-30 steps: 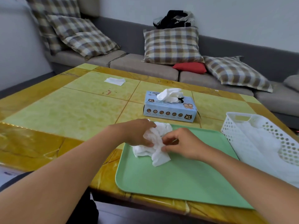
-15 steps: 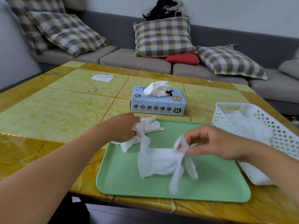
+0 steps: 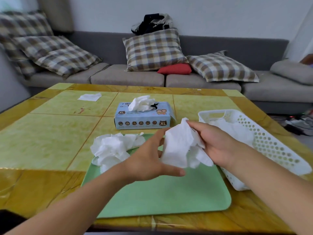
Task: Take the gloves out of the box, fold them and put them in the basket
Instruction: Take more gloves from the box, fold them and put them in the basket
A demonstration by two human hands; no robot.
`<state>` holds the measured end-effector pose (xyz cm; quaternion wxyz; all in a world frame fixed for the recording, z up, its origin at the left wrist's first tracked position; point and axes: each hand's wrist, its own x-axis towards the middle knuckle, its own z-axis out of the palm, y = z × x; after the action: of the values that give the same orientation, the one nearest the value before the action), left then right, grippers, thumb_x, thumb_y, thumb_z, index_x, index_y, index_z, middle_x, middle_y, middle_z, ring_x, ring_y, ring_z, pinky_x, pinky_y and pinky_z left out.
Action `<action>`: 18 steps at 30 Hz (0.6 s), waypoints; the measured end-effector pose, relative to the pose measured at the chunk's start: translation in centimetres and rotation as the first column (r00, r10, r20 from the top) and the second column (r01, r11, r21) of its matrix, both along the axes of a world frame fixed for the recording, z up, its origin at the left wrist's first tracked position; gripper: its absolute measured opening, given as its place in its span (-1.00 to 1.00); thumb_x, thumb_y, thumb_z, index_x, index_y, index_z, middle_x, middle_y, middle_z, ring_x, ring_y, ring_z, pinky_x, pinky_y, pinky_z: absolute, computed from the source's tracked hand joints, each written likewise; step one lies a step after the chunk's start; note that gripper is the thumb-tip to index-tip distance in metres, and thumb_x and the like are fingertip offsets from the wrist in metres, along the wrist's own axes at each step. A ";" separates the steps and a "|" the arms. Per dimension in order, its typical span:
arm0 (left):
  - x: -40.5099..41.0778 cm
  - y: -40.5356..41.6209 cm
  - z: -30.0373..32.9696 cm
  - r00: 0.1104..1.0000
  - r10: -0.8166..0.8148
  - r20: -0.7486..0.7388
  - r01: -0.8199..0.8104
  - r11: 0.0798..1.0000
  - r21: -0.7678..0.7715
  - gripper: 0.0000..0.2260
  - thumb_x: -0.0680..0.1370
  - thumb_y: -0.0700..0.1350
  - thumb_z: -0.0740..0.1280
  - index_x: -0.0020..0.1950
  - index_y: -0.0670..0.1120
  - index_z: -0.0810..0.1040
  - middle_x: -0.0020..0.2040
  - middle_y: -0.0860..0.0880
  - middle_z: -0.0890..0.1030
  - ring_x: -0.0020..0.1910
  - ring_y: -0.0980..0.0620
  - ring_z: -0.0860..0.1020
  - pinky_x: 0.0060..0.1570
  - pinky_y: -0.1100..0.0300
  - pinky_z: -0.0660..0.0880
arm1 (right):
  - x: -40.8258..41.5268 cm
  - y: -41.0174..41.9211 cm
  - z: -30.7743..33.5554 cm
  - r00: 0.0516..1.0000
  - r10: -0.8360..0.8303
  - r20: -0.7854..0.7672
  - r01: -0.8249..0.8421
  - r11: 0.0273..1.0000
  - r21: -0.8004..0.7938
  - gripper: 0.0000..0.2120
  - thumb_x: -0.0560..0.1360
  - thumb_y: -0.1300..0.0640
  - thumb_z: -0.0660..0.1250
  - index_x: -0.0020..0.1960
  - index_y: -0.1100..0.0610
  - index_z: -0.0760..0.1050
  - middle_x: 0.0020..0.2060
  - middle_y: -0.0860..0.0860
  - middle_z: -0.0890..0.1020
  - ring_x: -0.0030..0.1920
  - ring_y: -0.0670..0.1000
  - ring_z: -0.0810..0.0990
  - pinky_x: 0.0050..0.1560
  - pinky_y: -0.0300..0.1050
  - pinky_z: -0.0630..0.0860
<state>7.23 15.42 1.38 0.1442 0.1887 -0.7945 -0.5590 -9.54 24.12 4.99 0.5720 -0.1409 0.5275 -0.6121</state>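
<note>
Mid-fold: right hand (image 3: 218,146) pinches thin white glove (image 3: 182,146), left hand (image 3: 149,160) fingers wide; white perforated plastic basket (image 3: 274,150) at 3 o'clock part-filled, crumpled white glove pile (image 3: 113,148) at 9 & blue cardboard glove box (image 3: 142,119) at 12 left.

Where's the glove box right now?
The blue glove box sits on the table's middle, just beyond the green tray and left of the white basket, gloves poking out its top.

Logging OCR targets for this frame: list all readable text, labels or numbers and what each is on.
"XL": glove box, front face, right end, in a dark badge.
"XL": same box, top left corner.
Chinese characters along the box's top edge: too blurred to read.
Row of round icons on the box front: too small to read.
No other text visible.
</note>
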 end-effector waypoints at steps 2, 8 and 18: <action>-0.9 0.1 -0.3 0.997 0.062 -0.040 -0.051 0.971 0.234 -0.34 0.45 -0.32 0.52 0.46 0.02 0.36 0.05 -0.11 0.67 -0.16 -0.02 0.69 -0.25 0.17 0.60 | -0.5 0.1 0.2 0.999 -0.030 -0.039 0.030 1.000 0.003 -0.72 0.64 0.05 0.30 0.14 0.28 0.57 -0.13 0.17 0.71 -0.17 0.09 0.70 -0.12 -0.09 0.62; -0.8 -2.2 0.6 0.987 0.160 -0.003 -0.057 0.369 0.928 -0.90 0.43 -0.22 0.40 -0.10 -0.24 0.62 -0.28 -0.04 0.59 -0.46 0.16 0.56 -0.47 0.36 0.54 | -2.7 0.4 0.3 0.984 0.017 -0.176 0.020 0.978 0.207 -0.72 0.43 0.15 0.51 0.08 0.25 0.59 -0.27 0.12 0.68 -0.41 0.02 0.62 -0.44 -0.19 0.56; -0.3 -3.7 -2.8 0.909 0.063 0.412 -0.375 0.554 0.743 -0.49 0.68 0.13 0.05 0.14 -0.26 0.58 -0.11 -0.24 0.69 -0.23 -0.17 0.68 -0.23 0.05 0.62 | -3.0 0.3 -1.0 0.391 0.370 -0.843 0.014 0.913 0.407 -0.26 0.43 0.12 0.58 0.52 0.00 0.33 0.45 0.04 0.40 0.13 -0.01 0.56 -0.07 -0.21 0.51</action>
<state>6.96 11.73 -1.43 -0.0267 0.4251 -0.4337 -0.7940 -12.50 24.40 3.98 0.2725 -0.4021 0.8324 -0.2666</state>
